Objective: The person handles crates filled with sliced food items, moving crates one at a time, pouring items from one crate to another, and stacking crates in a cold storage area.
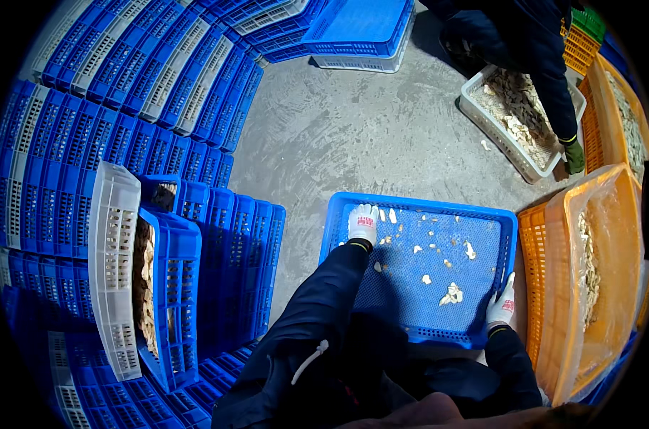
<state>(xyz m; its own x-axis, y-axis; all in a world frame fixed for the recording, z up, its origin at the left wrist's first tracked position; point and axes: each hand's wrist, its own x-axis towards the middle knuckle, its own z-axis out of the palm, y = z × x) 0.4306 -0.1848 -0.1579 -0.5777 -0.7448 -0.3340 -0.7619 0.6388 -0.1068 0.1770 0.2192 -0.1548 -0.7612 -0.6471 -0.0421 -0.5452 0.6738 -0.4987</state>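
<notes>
A shallow blue perforated tray (482, 214) lies on the concrete floor in front of me, with several pale slices (451, 293) scattered inside. My left hand (362, 223), in a white glove, grips the tray's far left corner. My right hand (502, 307), also gloved in white, grips the tray's near right edge. Dark sleeves cover both forearms.
An orange crate (553, 286) lined with clear plastic and holding pale slices stands right of the tray. Stacks of blue and white crates (160, 71) fill the left side. At upper right another person's gloved hand (573, 156) is beside a white crate (474, 118) of slices.
</notes>
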